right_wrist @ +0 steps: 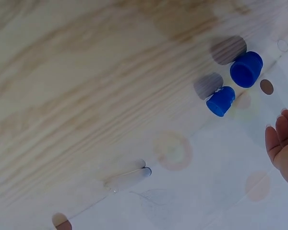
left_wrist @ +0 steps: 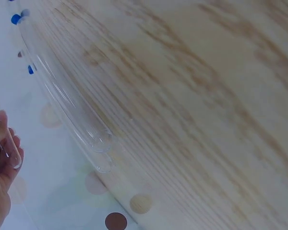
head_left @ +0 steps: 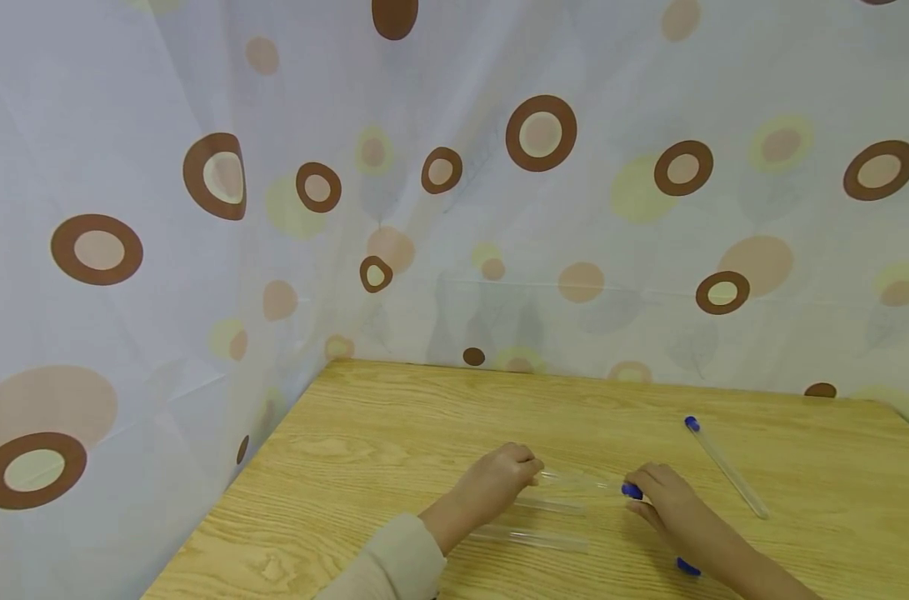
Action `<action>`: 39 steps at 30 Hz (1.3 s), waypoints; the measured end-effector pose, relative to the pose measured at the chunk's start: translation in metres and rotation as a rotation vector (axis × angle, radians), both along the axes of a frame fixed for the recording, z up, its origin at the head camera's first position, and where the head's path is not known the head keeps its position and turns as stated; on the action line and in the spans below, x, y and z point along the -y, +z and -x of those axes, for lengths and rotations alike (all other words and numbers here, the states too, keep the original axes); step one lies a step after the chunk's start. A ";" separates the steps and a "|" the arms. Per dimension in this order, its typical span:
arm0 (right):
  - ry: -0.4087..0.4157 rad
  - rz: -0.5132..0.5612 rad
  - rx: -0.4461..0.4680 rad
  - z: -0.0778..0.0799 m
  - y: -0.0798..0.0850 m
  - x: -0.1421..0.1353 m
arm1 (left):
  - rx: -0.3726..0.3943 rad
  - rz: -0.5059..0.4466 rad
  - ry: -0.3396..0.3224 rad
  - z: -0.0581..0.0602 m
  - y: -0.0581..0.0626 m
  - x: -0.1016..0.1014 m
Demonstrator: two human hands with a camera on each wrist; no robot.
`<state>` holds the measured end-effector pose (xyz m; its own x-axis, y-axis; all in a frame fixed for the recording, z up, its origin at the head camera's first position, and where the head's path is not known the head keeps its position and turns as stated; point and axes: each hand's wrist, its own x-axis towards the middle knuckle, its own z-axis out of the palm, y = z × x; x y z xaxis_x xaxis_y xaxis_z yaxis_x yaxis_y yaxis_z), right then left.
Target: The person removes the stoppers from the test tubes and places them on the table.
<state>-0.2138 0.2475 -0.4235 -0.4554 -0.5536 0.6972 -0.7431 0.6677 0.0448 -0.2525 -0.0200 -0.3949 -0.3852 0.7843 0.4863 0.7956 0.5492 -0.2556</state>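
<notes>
My left hand grips a clear test tube near its left end, holding it above the table. In the left wrist view, the tube's rounded end shows under the fingers of that hand. At the tube's other end, my right hand pinches a blue cap between thumb and fingers. Two more clear tubes, a nearer tube and a farther tube, lie side by side beneath my left hand. The right wrist view shows only part of my right hand; its cap is out of sight there.
A tube with a blue cap lies slantwise on the wooden table, right of my right hand. Two loose blue caps, a larger-looking cap and another cap, rest near my right wrist. A dotted curtain hangs along the back and left.
</notes>
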 end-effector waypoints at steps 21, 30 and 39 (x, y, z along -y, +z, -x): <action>-0.038 -0.012 -0.047 0.001 0.000 -0.001 | -0.020 0.009 0.002 -0.004 -0.001 -0.004; -0.082 0.020 0.059 -0.005 0.002 0.001 | -0.015 0.017 0.029 -0.003 -0.004 -0.005; -0.111 0.061 0.059 -0.006 0.001 0.002 | 0.016 0.028 0.053 -0.006 -0.004 -0.005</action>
<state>-0.2083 0.2455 -0.4221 -0.5531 -0.4550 0.6979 -0.6643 0.7464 -0.0399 -0.2469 -0.0153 -0.3989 -0.4340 0.7757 0.4583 0.7697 0.5836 -0.2589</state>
